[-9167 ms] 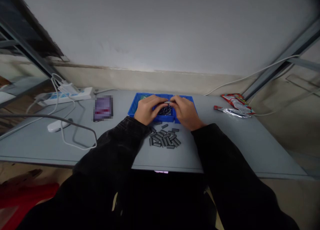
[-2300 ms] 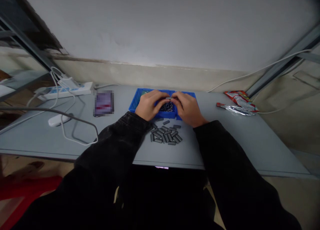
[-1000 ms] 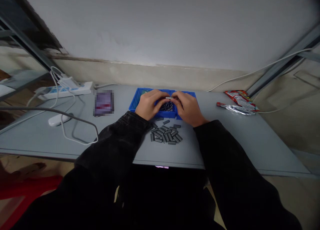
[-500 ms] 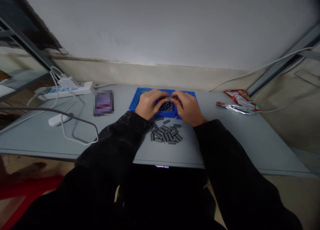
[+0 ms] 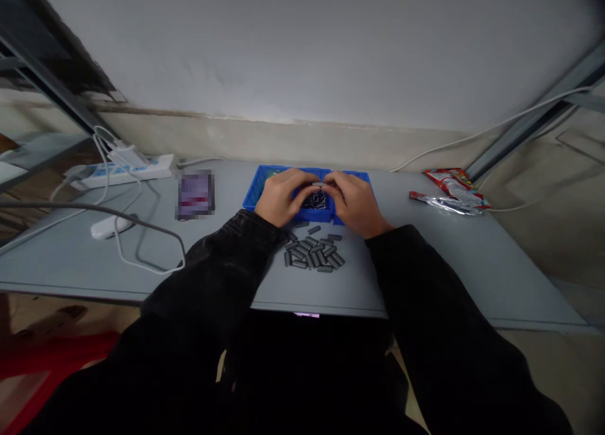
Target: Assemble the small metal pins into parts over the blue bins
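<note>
Over the blue trays (image 5: 307, 216), my left hand (image 5: 282, 197) and my right hand (image 5: 352, 203) meet at the fingertips. Both pinch a small grey piece (image 5: 319, 185) between them, its ends partly covered by the fingers. Below it, small dark and shiny metal parts (image 5: 316, 200) lie in the middle tray section. A loose pile of grey cylindrical pieces (image 5: 314, 253) rests on the table just in front of the trays, between my forearms.
On the grey table (image 5: 439, 265), a white power strip (image 5: 155, 169), cables and a white device (image 5: 111, 227) lie left. A blurred purple item (image 5: 195, 194) lies nearer the trays. Red and silver packets (image 5: 454, 192) are at the right.
The small grey piece between my fingertips looks slightly tilted and lighter than before. Both hands have stayed almost where they were.
</note>
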`<control>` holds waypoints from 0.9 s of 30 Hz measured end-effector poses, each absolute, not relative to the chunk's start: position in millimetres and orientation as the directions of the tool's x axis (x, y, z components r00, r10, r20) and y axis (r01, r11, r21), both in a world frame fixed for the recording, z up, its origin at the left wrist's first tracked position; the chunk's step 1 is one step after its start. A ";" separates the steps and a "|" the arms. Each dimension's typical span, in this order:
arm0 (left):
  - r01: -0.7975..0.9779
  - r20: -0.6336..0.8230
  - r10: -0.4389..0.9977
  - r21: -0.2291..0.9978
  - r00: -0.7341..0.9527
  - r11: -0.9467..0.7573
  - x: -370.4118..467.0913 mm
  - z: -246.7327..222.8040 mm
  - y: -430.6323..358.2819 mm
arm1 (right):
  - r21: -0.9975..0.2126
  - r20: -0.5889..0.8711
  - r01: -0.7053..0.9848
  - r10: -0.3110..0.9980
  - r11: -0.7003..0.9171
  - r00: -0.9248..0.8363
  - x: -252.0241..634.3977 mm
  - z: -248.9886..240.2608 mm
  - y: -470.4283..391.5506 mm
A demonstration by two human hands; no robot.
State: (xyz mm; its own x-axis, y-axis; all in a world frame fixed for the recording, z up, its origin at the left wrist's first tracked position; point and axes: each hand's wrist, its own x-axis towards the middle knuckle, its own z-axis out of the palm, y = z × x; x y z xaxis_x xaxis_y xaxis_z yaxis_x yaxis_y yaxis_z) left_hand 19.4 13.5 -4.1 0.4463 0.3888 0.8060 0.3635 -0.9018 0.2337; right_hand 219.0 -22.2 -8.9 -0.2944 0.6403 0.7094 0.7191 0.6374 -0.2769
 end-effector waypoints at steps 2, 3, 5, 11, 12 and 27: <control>0.368 0.805 0.393 0.235 0.445 -0.900 19.7 -3.9 13.0 | -0.274 0.709 0.721 0.640 0.637 -0.296 218.9 -8.5 -22.6; 0.370 0.805 0.393 0.235 0.445 -0.899 19.8 -3.7 12.8 | -0.274 0.709 0.721 0.640 0.636 -0.296 218.9 -8.3 -22.8; 0.372 0.804 0.394 0.234 0.445 -0.898 19.9 -3.3 12.5 | -0.274 0.707 0.723 0.642 0.635 -0.296 218.9 -8.1 -23.0; 0.375 0.793 0.396 0.230 0.463 -0.898 19.7 -2.6 12.1 | -0.258 0.700 0.736 0.647 0.625 -0.304 218.7 -8.3 -23.5; 0.376 0.791 0.398 0.231 0.465 -0.898 19.6 -2.7 12.1 | -0.254 0.699 0.739 0.647 0.624 -0.306 218.8 -8.2 -23.6; 0.373 0.795 0.397 0.233 0.459 -0.898 19.9 -3.6 12.8 | -0.247 0.708 0.739 0.638 0.627 -0.305 219.2 -8.3 -23.1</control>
